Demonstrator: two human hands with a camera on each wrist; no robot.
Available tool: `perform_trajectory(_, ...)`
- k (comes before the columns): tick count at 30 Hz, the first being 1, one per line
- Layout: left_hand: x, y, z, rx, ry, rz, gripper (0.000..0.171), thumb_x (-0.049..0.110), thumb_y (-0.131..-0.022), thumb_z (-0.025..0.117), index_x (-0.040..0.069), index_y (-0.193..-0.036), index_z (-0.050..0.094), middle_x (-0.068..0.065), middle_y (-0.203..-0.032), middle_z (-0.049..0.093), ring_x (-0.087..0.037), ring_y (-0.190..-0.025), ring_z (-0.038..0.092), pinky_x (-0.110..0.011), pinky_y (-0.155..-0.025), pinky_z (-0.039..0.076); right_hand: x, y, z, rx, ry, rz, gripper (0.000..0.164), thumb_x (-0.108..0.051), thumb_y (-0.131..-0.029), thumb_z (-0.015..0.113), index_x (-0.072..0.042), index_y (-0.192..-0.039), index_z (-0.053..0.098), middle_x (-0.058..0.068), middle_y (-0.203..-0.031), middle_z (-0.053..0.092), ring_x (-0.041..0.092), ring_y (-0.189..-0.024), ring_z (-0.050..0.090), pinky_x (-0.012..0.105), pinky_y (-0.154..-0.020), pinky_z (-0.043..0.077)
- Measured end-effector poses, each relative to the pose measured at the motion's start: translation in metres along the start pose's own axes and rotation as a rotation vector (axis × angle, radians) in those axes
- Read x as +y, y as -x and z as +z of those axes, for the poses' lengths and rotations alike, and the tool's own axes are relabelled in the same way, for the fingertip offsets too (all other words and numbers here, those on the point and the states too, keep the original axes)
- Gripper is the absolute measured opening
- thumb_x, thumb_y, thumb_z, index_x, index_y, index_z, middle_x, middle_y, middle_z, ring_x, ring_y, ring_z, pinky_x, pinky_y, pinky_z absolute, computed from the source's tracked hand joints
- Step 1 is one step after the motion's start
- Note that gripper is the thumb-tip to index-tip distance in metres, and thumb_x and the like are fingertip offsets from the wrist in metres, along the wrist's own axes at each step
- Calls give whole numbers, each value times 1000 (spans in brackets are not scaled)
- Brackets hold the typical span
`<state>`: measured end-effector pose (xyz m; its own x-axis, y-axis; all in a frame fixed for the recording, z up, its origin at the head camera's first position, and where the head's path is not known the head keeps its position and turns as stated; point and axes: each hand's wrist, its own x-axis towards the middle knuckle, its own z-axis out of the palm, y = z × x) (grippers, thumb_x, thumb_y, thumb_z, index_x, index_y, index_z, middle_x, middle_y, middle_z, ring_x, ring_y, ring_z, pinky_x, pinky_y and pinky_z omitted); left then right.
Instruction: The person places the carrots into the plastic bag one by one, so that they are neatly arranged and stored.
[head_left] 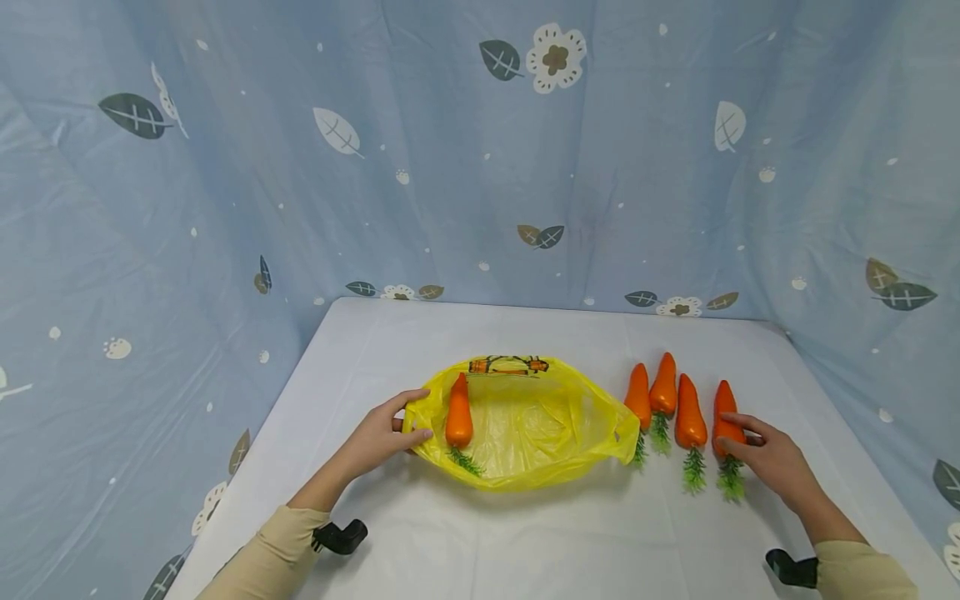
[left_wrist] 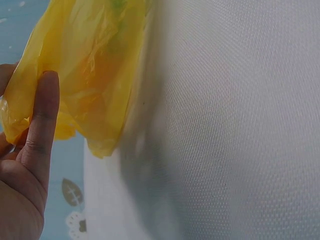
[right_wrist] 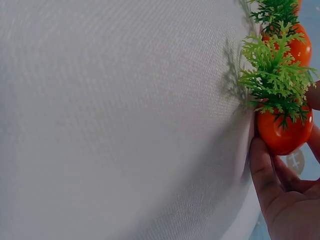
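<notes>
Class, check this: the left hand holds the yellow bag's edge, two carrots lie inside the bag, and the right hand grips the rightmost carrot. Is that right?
Not quite: only one carrot lies inside the yellow bag, as the head view shows. The left hand does hold the bag's edge, and the right hand does grip the rightmost carrot.

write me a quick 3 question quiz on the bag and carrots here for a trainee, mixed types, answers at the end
1. Count: how many carrots lie outside the bag?
2. True or false, of the left hand: it grips a carrot.
3. Fill in, going by the head view: outside the bag, the right hand grips the ____ carrot.

Key:
1. Four.
2. False; it holds the bag's left end.
3. Rightmost.
</notes>
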<state>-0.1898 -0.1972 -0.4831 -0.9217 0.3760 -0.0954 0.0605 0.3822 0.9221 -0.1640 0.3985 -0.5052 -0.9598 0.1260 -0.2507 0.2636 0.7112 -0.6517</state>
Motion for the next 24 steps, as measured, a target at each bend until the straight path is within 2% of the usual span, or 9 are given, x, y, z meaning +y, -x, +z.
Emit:
perform_trajectory(13,1,0,0,-6,10,3,71,19,-94,76,7,-155,40,-25,-125,64,-22,-85,71,-48,-73,60,6,-4,2,37,24,8,79,-54,-99,59,3,-150,41,42,-150,30,59,-131,35,71,-98,41)
perform_trajectory(24,0,0,1,-2,8,3,72,19,-95,75,7,-155,39,-25,-127,62,-22,-86,71,-49,-74,60,6,-2,5,71,2,9,76,-52,-100,59,2,-149,43,38,-150,33,56,-127,40,69,-97,42)
